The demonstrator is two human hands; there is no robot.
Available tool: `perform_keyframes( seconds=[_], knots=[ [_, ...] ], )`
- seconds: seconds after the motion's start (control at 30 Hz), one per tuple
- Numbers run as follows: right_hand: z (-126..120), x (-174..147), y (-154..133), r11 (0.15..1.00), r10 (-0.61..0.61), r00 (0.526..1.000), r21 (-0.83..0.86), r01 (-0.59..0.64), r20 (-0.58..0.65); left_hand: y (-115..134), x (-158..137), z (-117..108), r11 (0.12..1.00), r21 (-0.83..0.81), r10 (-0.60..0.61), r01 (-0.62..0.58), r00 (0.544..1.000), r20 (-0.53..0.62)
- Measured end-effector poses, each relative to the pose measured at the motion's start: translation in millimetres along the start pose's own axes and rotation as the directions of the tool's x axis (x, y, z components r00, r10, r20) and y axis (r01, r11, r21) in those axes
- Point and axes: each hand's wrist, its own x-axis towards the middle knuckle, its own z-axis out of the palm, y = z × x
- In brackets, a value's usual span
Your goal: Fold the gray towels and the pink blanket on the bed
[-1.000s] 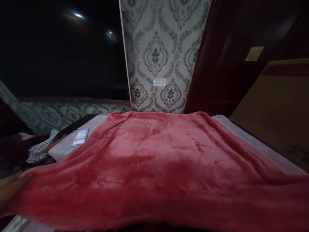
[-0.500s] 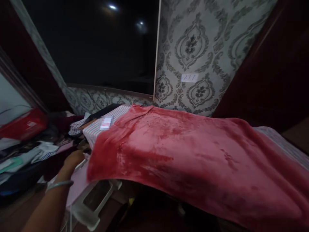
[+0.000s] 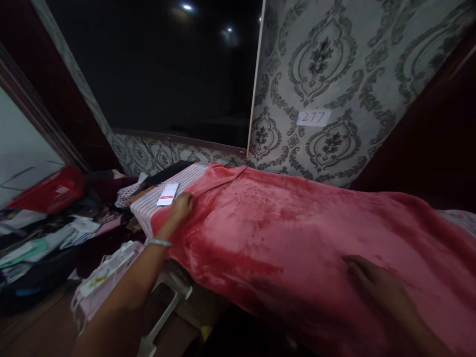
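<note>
A red plush blanket (image 3: pixel 297 218) is spread over a raised surface with a striped cover (image 3: pixel 143 206) showing at its left end. My left hand (image 3: pixel 182 207), with a bangle on the wrist, has its fingers curled at the blanket's far-left part, close to a lit phone (image 3: pixel 168 194). The phone lies on the striped cover. My right hand (image 3: pixel 375 282) rests on the blanket at the right, its fingers stretched out and holding nothing. Creases and darker brushed patches mark the blanket.
A white long object (image 3: pixel 107 270) lies on pink cloth at lower left, beside a white plastic frame (image 3: pixel 167 317). Piled clothes (image 3: pixel 74 233) and a red bag (image 3: pixel 52 191) are at left. Behind stand a large dark screen (image 3: pixel 159 69) and a wall paper label (image 3: pixel 313 117).
My left hand has moved up and right from beside the pink cloth to the blanket. My right hand has come into view on the blanket. The camera has shifted slightly left.
</note>
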Motion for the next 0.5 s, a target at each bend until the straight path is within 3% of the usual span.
perform_keyframes(
  seconds=[0.1,0.2,0.37,0.5],
  knots=[
    [19.2,27.4,-10.0,0.994,0.005,0.998,0.107,-0.012,0.069,5.1,38.1,5.2,1.0,-0.015,-0.021,0.02,1.0,-0.01],
    [41.5,42.6,-8.2,0.989,0.036,0.998,0.143,-0.042,0.045,7.1,75.7,9.8,0.998,-0.022,-0.061,0.061,0.998,-0.007],
    [74.7,42.5,10.6,0.987,0.118,0.993,0.108,-0.117,-0.002,11.7,133.0,26.5,0.992,-0.02,-0.125,0.126,0.992,0.027],
    [83.0,35.7,18.2,0.984,0.133,0.991,0.121,-0.128,-0.032,22.4,173.2,43.1,0.989,-0.008,-0.148,0.149,0.988,0.043]
  ],
)
